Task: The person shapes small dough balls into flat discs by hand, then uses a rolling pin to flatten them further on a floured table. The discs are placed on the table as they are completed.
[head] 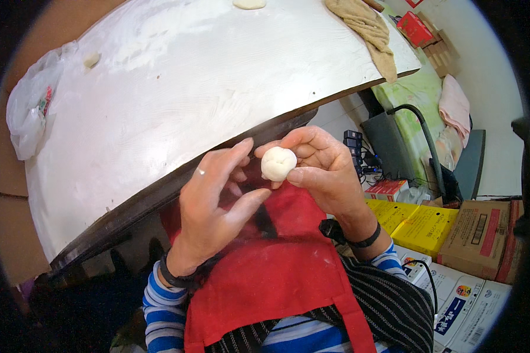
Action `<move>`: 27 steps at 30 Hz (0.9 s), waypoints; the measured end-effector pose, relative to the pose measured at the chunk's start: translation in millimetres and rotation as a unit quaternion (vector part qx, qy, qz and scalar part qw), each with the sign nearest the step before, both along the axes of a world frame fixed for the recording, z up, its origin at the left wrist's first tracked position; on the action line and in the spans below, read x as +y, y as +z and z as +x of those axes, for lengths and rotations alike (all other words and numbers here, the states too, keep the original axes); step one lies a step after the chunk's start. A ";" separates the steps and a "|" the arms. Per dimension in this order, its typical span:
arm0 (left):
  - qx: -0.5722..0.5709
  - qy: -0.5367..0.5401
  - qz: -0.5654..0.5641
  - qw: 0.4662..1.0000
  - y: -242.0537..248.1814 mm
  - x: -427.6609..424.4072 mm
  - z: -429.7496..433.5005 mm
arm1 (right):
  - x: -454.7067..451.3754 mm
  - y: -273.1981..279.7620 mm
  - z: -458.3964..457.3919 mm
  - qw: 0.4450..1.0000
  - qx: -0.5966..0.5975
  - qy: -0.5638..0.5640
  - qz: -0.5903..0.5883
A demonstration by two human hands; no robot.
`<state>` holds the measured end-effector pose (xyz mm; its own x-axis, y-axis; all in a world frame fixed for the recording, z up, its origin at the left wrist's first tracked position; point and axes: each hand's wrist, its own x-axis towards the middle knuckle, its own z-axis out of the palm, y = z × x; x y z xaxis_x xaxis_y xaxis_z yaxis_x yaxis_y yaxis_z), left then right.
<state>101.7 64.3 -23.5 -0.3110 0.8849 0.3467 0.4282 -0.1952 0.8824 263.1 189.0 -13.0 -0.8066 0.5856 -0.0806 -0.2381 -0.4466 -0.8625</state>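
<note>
A small round ball of white dough (pixel 277 163) with a creased, gathered top is pinched between the thumb and fingers of my right hand (pixel 327 174). My left hand (pixel 214 200), with a ring on one finger, is just left of the ball. Its thumb and fingers are apart and curved toward the dough, and nothing is seen in them. Both hands are above my red apron (pixel 274 282), just off the near edge of a white, flour-dusted table (pixel 159 119). Farther back on it lie a flat dough round (pixel 249 4) and a small dough piece (pixel 91 59).
A clear plastic bag (pixel 31 110) sits at the table's left edge. A tan cloth (pixel 366 31) hangs over the right corner. Stacked at my right are yellow boxes (pixel 424 227), brown cartons (pixel 475 234) and white cartons (pixel 463 304). Beyond them stands a bed with a green cover (pixel 406 97).
</note>
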 end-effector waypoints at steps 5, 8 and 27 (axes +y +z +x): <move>0.080 0.003 0.020 0.997 -6.8 4.8 -1.5 | -7.6 -8.9 -4.2 0.998 -0.011 0.007 0.062; 0.076 0.016 0.043 0.996 -8.6 6.1 -0.6 | -9.9 -11.8 -6.2 0.997 -0.012 0.012 0.073; -0.004 0.013 -0.013 1.000 -20.4 -2.5 0.3 | -14.4 -25.0 -8.8 0.997 -0.013 0.026 0.078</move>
